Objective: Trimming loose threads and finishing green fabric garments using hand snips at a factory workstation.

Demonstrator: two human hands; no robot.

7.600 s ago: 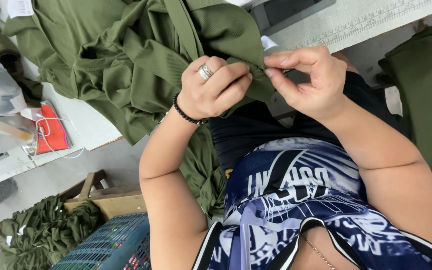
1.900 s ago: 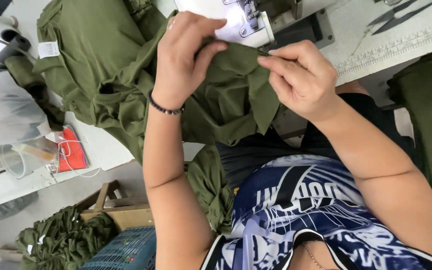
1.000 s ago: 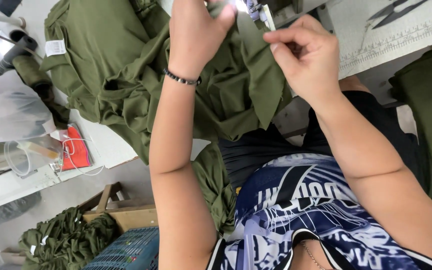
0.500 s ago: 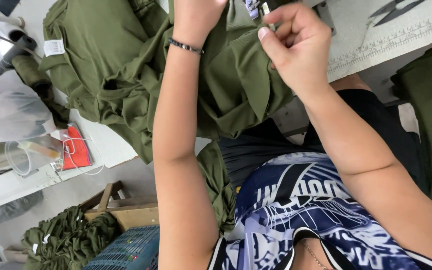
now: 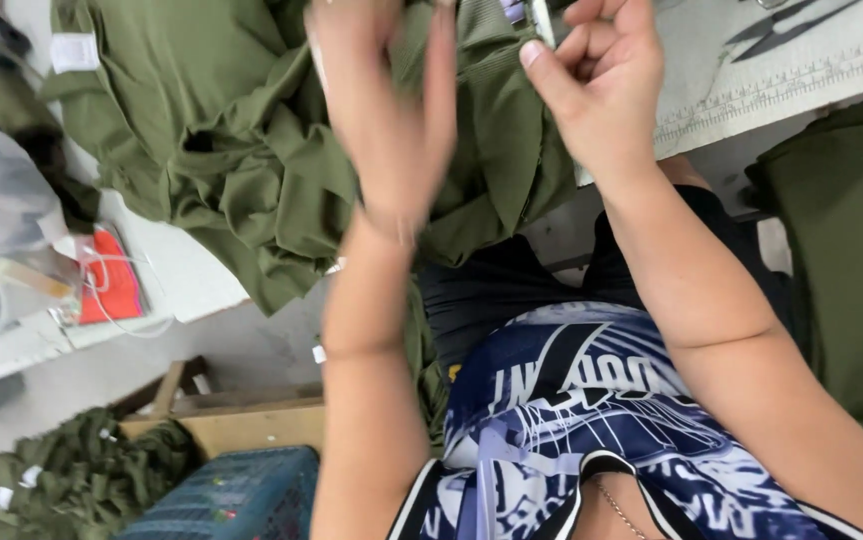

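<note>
An olive green garment (image 5: 251,160) lies heaped on the white worktable (image 5: 191,275) and hangs over its edge toward my lap. My right hand (image 5: 596,85) pinches a ribbed edge of it between thumb and forefinger at the top of the view, beside a small metal part (image 5: 541,18). My left hand (image 5: 386,110) is motion-blurred, its back toward me, fingers stretched up over the cloth. Whether it grips the fabric cannot be made out. A small white label (image 5: 73,50) is sewn to the garment at the upper left.
A red packet (image 5: 111,288) and clear plastic lie on the table at left. On the floor below are a blue crate (image 5: 236,495), a wooden box (image 5: 241,425) and a pile of green pieces (image 5: 71,480). Dark green cloth (image 5: 841,250) hangs at right; scissors (image 5: 771,25) lie on the tabletop.
My left hand has dropped back down from the top edge and is now blurred in motion. The right hand stays pinched on the garment's edge, slightly higher than a second ago.
</note>
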